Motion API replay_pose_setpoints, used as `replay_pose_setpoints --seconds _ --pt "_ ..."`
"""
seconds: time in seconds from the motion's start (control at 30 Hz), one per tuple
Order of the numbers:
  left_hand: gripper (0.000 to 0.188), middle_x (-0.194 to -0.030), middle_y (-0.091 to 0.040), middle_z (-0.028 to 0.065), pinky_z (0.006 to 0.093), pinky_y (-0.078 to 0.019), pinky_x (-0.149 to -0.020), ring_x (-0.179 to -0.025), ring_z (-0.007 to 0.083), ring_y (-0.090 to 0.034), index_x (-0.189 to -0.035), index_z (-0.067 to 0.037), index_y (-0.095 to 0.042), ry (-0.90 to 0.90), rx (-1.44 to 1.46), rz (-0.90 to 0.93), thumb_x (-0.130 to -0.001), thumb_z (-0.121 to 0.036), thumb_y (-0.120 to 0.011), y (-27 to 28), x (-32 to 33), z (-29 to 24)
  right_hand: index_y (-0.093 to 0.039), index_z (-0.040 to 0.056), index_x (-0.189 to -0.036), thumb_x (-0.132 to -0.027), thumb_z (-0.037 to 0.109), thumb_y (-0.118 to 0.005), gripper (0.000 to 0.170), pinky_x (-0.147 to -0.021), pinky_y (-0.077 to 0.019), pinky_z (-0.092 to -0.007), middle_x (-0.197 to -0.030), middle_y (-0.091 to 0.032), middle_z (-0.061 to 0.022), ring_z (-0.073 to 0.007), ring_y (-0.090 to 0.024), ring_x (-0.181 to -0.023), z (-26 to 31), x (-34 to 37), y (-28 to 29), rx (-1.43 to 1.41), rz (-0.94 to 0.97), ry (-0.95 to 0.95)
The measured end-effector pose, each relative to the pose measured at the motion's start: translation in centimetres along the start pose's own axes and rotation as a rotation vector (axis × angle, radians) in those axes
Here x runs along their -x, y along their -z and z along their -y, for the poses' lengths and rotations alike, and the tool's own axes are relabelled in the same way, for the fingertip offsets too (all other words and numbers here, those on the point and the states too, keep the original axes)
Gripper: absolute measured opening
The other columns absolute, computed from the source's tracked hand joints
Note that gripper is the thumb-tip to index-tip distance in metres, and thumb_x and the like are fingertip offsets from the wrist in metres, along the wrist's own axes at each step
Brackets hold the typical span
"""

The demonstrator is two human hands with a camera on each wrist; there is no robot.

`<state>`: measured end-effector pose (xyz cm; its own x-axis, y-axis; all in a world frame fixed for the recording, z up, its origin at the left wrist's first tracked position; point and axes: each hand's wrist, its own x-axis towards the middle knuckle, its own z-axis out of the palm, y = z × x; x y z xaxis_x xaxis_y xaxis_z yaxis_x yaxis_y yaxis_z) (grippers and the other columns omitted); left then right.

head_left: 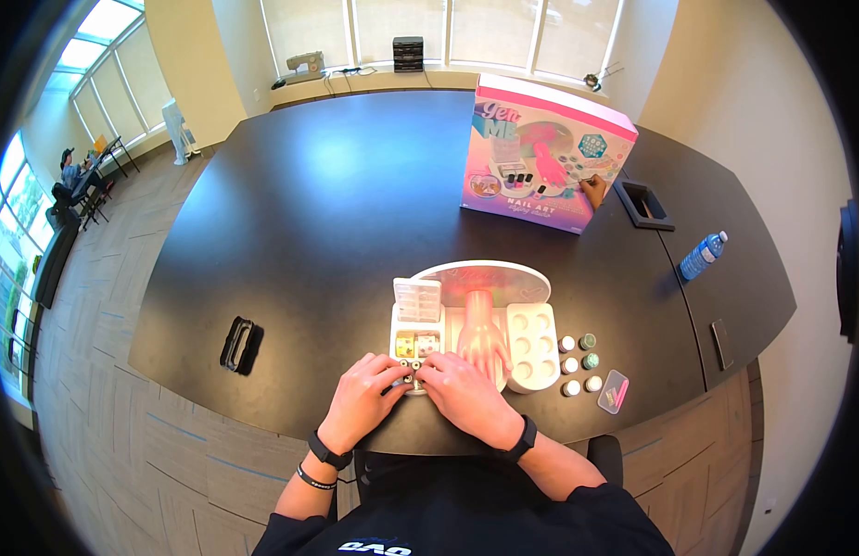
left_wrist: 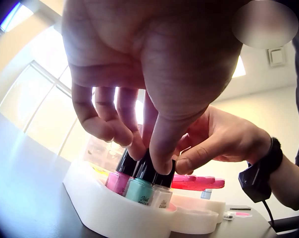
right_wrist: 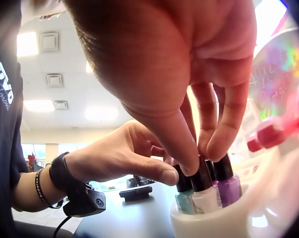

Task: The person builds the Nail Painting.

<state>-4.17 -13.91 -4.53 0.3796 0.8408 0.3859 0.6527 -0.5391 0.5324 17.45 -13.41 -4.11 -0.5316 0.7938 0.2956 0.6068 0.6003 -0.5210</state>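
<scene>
Polish bottles (left_wrist: pixel 119 182) stand close together in the near-left corner of the tray (left_wrist: pixel 120 215), close to the table's (head_left: pixel 281 241) near edge. Left hand (head_left: pixel 360 398): fingers curled, thumb and index pinching the teal bottle (left_wrist: pixel 139 191) at its cap (left_wrist: pixel 145 171). Right hand (head_left: pixel 468 398): nearly closed, apparently pinching the clear bottle's (right_wrist: pixel 205 200) cap. Risk (judged): crowded caps, so a sideways nudge could tip a neighbour; twisting could loosen a cap and spill polish.
</scene>
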Motion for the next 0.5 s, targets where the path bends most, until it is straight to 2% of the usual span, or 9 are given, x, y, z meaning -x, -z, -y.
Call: replay_pose_setpoints --seconds 0.17,0.5 --pt "0.025 -0.097 -0.073 0.0068 0.0413 -0.0581 -0.081 -0.092 0.0297 -0.068 -0.104 -0.006 -0.078 0.002 -0.009 -0.029 -0.081 -0.009 -0.088 -0.07 -0.13 -0.19 -0.071 0.0022 -0.106 -0.093 0.003 -0.07 0.013 -0.088 -0.0558 -0.046 -0.105 -0.064 -0.0116 -0.0326 -0.067 -0.101 -0.06 0.0 -0.08 0.015 -0.02 0.009" --pt "0.023 -0.096 -0.073 0.0069 0.0414 -0.0575 -0.08 -0.091 0.0298 -0.068 -0.1 -0.006 -0.077 0.01 -0.022 -0.033 -0.081 -0.01 -0.089 -0.02 -0.28 -0.47 -0.071 0.0029 -0.105 -0.093 0.004 -0.071 0.012 -0.089 -0.0558 -0.0458 -0.106 -0.065 -0.0116 -0.0326 -0.067 -0.101 -0.1 0.01 0.13 0.021 -0.033 -0.003"
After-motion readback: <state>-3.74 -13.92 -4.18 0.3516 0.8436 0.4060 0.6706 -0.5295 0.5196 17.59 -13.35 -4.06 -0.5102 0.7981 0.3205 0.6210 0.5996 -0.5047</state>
